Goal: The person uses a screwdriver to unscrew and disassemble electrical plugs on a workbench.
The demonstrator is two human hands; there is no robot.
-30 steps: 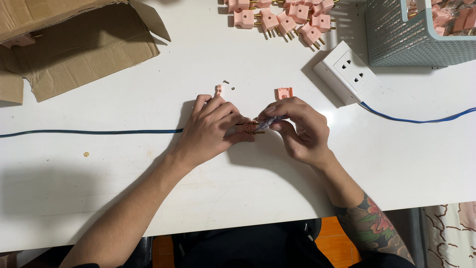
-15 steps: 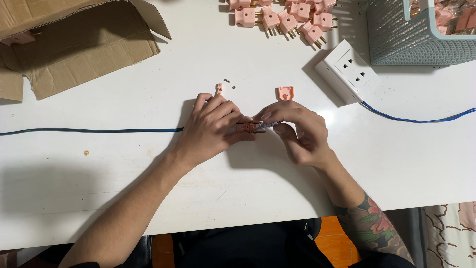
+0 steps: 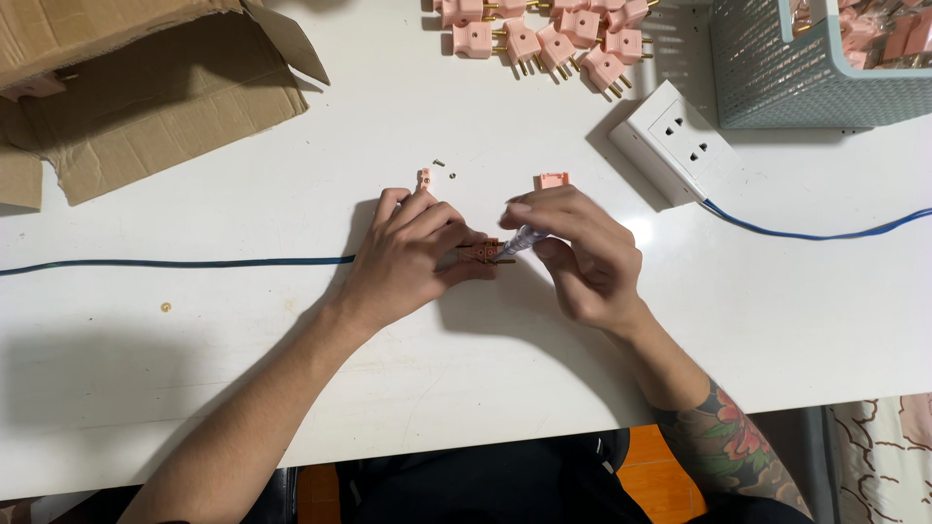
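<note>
My left hand (image 3: 413, 250) pins a small pink plug body (image 3: 485, 251) with brass pins against the white table (image 3: 291, 388). A blue cable (image 3: 175, 262) runs in from the left and disappears under this hand. My right hand (image 3: 582, 254) grips a small screwdriver (image 3: 519, 240) with a clear handle, its tip on the plug. Just beyond my fingers lie a pink plug cover (image 3: 552, 180), another small pink piece (image 3: 425, 177) and two tiny screws (image 3: 445, 169).
A pile of pink plugs (image 3: 553, 34) lies at the back. A white wall socket (image 3: 675, 144) with a blue cord (image 3: 815, 233) sits right of centre. A grey mesh basket (image 3: 806, 68) holds more plugs at back right. An open cardboard box (image 3: 146, 87) is back left.
Both hands stay together over the plug; the right hand's fingers shift slightly around the screwdriver. Nothing else on the table has moved.
</note>
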